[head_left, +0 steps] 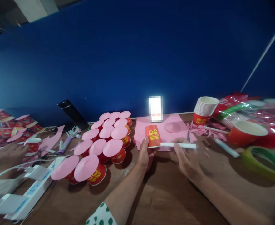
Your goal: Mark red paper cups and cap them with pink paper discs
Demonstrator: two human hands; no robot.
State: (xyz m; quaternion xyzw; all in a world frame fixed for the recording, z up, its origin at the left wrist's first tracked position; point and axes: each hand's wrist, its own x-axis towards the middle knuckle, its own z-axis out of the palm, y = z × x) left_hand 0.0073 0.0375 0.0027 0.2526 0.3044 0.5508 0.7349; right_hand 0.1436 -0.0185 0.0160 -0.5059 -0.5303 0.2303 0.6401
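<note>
In front of me, my left hand (144,155) grips a red paper cup (152,136) with yellow characters, tilted above the table. A slim white pen-shaped tube (183,145) is pinched in my right hand (186,161). Its narrow tip meets the lower edge of the cup, or comes very close to it. Behind the cup lies a stack of pink paper sheets (142,125) with a round pink disc (173,127) on top. To the left stand rows of upturned red cups (97,175), each with a pink disc (86,167) on it.
Stacked cups (204,109), a single cup (247,133), a capped tube (226,147) and a tape roll (265,164) occupy the right. A lit screen (156,109) stands behind. On the left are a power strip (34,190), a black bottle (73,114) and another person's hand (9,156).
</note>
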